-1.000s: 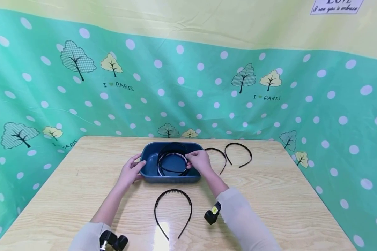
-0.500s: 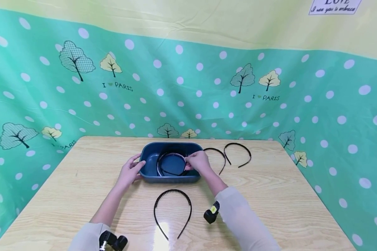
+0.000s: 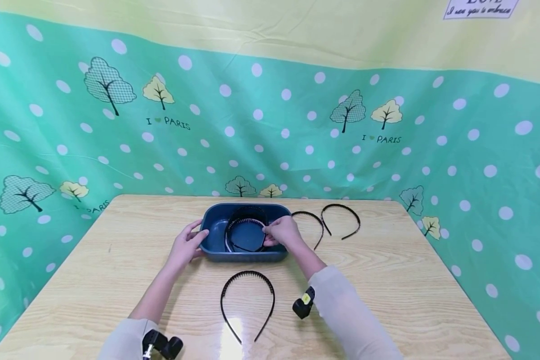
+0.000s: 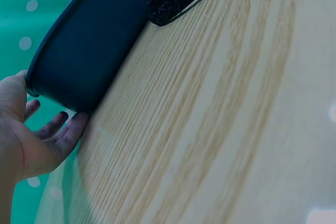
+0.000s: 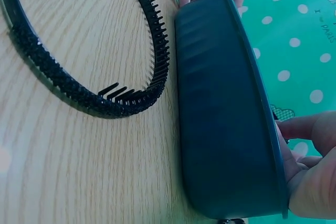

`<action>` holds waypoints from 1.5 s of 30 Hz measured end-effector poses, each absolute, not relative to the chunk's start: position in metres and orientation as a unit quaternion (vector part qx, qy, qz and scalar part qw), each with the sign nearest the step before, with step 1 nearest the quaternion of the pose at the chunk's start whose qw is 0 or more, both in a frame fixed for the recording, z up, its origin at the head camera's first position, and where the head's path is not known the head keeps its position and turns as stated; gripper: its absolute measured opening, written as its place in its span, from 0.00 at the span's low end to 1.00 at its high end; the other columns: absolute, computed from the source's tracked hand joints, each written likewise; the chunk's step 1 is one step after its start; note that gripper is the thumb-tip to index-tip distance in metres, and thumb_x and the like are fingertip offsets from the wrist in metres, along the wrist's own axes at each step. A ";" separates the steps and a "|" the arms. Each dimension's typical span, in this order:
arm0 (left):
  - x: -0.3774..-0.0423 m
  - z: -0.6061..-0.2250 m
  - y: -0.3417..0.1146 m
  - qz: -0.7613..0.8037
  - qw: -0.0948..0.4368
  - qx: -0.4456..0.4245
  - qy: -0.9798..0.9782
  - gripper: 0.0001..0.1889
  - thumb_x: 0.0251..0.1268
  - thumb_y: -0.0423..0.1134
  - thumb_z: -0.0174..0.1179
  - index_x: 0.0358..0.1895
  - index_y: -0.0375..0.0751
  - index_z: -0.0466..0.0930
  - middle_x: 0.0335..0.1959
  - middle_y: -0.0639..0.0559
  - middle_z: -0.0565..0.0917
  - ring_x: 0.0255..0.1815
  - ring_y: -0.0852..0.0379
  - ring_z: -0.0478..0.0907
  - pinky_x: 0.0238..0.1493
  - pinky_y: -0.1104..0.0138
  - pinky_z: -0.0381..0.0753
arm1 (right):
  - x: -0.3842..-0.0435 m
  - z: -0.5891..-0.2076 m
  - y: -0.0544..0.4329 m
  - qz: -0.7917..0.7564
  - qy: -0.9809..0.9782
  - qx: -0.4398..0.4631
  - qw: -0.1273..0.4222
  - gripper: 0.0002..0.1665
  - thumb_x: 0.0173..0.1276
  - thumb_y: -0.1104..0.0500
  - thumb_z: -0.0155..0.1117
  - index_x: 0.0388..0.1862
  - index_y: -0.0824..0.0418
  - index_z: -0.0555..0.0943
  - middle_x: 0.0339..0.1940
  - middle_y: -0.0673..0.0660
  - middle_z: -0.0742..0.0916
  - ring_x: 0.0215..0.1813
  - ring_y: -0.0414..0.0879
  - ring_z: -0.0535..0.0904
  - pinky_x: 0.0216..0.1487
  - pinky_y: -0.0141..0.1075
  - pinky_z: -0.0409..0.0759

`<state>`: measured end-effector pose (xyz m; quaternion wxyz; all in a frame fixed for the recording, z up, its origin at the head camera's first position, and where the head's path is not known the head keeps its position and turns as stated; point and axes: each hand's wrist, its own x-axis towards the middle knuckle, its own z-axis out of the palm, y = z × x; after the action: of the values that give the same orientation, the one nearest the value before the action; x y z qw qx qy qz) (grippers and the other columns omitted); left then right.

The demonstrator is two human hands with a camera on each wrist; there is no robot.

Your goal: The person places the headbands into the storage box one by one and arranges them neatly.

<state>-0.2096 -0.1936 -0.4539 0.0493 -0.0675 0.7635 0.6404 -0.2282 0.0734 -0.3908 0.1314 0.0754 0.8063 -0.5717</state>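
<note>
A dark blue plastic basin (image 3: 213,235) stands toward the back of the table, with several headbands (image 3: 247,220) inside, overlapping. My left hand (image 3: 186,243) holds the basin's left end, thumb at the rim and fingers against the outer wall; the left wrist view shows this hand (image 4: 37,135) at the basin's end (image 4: 89,51). Over the right end, my right hand (image 3: 282,232) reaches in and pinches a black headband by its side. From the right wrist the basin wall (image 5: 226,114) hides the held headband, and only part of the right hand (image 5: 312,166) shows.
In front of the basin lies a black toothed headband (image 3: 247,273), its ends toward me. Right of the basin are two more, one partly behind my right hand (image 3: 317,218) and one farther right (image 3: 342,206). A patterned cloth (image 3: 297,125) hangs behind the wooden table (image 3: 387,280).
My right hand has shifted slightly left and down inside the basin, and the black headband at its fingers has moved a little. My left hand stays on the basin's end.
</note>
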 end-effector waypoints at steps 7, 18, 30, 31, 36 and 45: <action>-0.209 -0.452 -0.193 0.645 0.051 -0.069 0.759 0.33 0.67 0.52 0.53 0.72 0.50 0.55 0.64 0.33 0.68 0.47 0.50 0.81 0.42 0.67 0.85 | -0.228 -0.391 0.075 -0.540 0.827 0.067 0.140 0.09 0.61 0.63 0.65 0.32 0.72 0.82 0.17 0.60 0.83 0.17 0.45 0.82 0.25 0.33 0.84; -0.210 -0.451 -0.193 0.648 0.051 -0.065 0.757 0.33 0.68 0.52 0.53 0.72 0.48 0.54 0.64 0.32 0.67 0.45 0.52 0.81 0.41 0.68 0.85 | -0.229 -0.392 0.078 -0.513 0.848 0.049 0.126 0.10 0.61 0.64 0.65 0.37 0.72 0.82 0.21 0.61 0.84 0.16 0.42 0.80 0.25 0.33 0.84; -0.210 -0.453 -0.194 0.647 0.053 -0.067 0.758 0.33 0.67 0.52 0.54 0.72 0.49 0.55 0.64 0.32 0.67 0.45 0.53 0.81 0.42 0.66 0.85 | -0.225 -0.391 0.080 -0.467 0.880 -0.013 0.090 0.10 0.61 0.59 0.66 0.38 0.64 0.83 0.33 0.59 0.87 0.23 0.43 0.81 0.24 0.32 0.83; -0.210 -0.453 -0.194 0.647 0.053 -0.067 0.758 0.33 0.67 0.52 0.54 0.72 0.49 0.55 0.64 0.32 0.67 0.45 0.53 0.81 0.42 0.66 0.85 | -0.225 -0.391 0.080 -0.465 0.881 -0.015 0.088 0.10 0.61 0.59 0.66 0.39 0.64 0.83 0.33 0.58 0.87 0.23 0.43 0.81 0.25 0.33 0.83; -0.210 -0.453 -0.193 0.644 0.053 -0.068 0.760 0.34 0.67 0.53 0.54 0.72 0.49 0.55 0.64 0.32 0.67 0.46 0.52 0.81 0.42 0.66 0.85 | -0.226 -0.392 0.082 -0.467 0.879 -0.038 0.086 0.11 0.62 0.59 0.65 0.42 0.63 0.83 0.31 0.56 0.86 0.27 0.46 0.81 0.26 0.33 0.82; -0.210 -0.454 -0.193 0.650 0.049 -0.064 0.756 0.33 0.67 0.52 0.53 0.72 0.49 0.54 0.64 0.31 0.67 0.45 0.52 0.81 0.41 0.67 0.85 | -0.228 -0.393 0.087 -0.479 0.872 -0.065 0.084 0.14 0.62 0.59 0.65 0.46 0.64 0.82 0.32 0.55 0.85 0.32 0.50 0.81 0.30 0.35 0.82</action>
<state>-0.2098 -0.1926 -0.4541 0.0492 -0.0642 0.7557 0.6499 -0.2279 0.0875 -0.3930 0.0838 -0.0654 0.8716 -0.4786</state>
